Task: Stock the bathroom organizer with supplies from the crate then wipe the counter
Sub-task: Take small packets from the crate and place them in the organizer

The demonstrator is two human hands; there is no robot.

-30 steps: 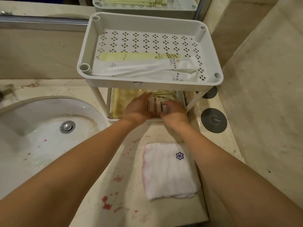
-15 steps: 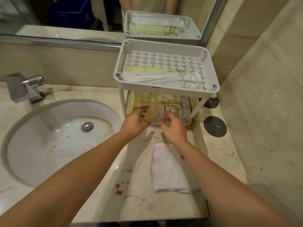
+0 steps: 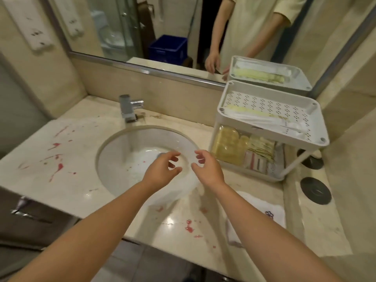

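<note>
The white two-tier organizer [image 3: 221, 108] stands at the right of the counter. Its top tray carries long white and yellow packets [image 3: 262, 117]; the lower tray holds yellow sachets [image 3: 227, 144] and small striped packets [image 3: 257, 161]. My left hand [image 3: 162, 169] and my right hand [image 3: 207, 167] hover over the sink's front right rim, left of the organizer, fingers loosely curled and holding nothing. A folded white cloth [image 3: 270, 212] with a purple flower lies on the counter, partly hidden under my right forearm. Red stains [image 3: 56, 168] spot the marble counter.
An oval sink [image 3: 130, 159] with a chrome faucet [image 3: 127, 107] fills the counter's middle. More red drops [image 3: 189, 225] lie near the front edge. Two black round caps [image 3: 315, 190] sit on the right ledge. The mirror reflects a blue crate [image 3: 167, 48].
Both hands have drawn back out of the organizer's lower tray and moved left over the sink, leaving the packets inside. The view has swung left and up.
</note>
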